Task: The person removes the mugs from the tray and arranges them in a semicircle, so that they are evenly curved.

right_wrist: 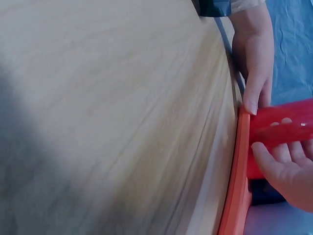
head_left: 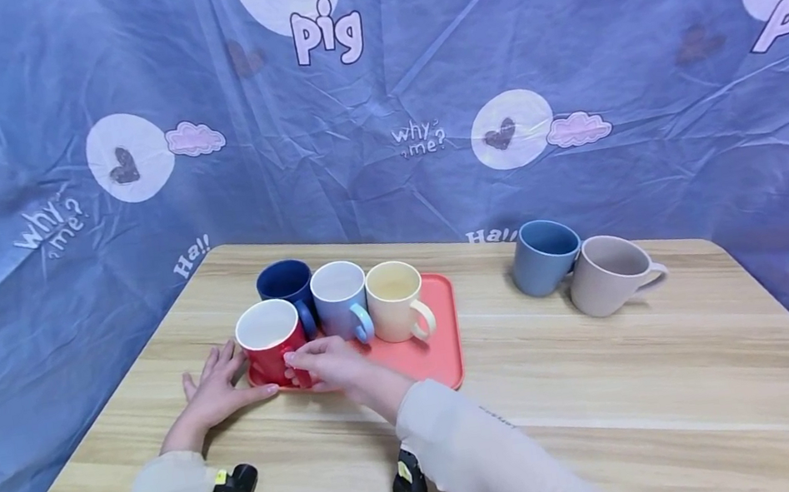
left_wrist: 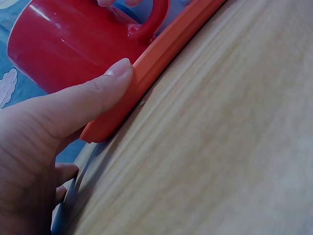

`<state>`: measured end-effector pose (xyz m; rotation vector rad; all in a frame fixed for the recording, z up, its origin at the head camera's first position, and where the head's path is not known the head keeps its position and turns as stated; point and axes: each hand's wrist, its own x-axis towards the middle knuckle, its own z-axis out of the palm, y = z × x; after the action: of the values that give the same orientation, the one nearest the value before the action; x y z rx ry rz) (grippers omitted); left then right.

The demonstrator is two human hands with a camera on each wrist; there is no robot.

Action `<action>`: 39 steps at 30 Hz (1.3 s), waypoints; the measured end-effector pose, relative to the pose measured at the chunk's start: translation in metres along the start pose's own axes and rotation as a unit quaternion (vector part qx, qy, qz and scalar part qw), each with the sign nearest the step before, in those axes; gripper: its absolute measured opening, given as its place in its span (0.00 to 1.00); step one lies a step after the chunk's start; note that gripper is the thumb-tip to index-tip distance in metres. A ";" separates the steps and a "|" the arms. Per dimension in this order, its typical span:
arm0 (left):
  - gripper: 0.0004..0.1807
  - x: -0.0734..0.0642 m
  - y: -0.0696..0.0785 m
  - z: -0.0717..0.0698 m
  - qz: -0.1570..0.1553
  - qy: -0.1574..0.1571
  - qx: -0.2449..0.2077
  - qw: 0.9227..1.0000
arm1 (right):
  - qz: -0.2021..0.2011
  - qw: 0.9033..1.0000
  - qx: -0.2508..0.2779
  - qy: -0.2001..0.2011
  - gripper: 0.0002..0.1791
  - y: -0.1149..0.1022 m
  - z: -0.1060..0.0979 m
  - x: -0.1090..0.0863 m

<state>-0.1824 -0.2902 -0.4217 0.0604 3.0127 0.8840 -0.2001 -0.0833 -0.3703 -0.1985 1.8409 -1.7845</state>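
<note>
A red mug with a white inside stands upright at the near left corner of a coral-red tray. My right hand holds this mug by its handle, fingers curled about it with the thumb close by. At the tray's left corner lies my left hand, its fingers spread and its thumb pressing on the rim beside the mug's base. Behind the red mug, a dark blue mug, a light blue mug and a cream mug form a row on the tray, handles toward the near right.
Two more mugs, one grey-blue and one beige, stand close together on the right of the wooden table. A blue printed cloth hangs behind the table and along its sides.
</note>
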 end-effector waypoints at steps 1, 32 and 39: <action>0.52 0.000 0.000 0.000 0.000 0.000 0.000 1.000 | 0.002 1.000 0.002 0.004 0.11 0.000 0.001 0.000; 0.52 -0.001 0.005 -0.002 -0.010 -0.005 -0.005 1.000 | 0.021 0.991 0.019 0.130 0.06 -0.004 0.023 0.004; 0.52 -0.001 0.005 -0.002 -0.006 -0.004 -0.007 1.000 | 0.036 0.989 0.046 0.134 0.06 -0.004 0.024 0.004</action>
<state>-0.1810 -0.2873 -0.4178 0.0471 2.9957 0.9008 -0.1931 -0.1067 -0.3664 0.1484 1.9126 -1.9143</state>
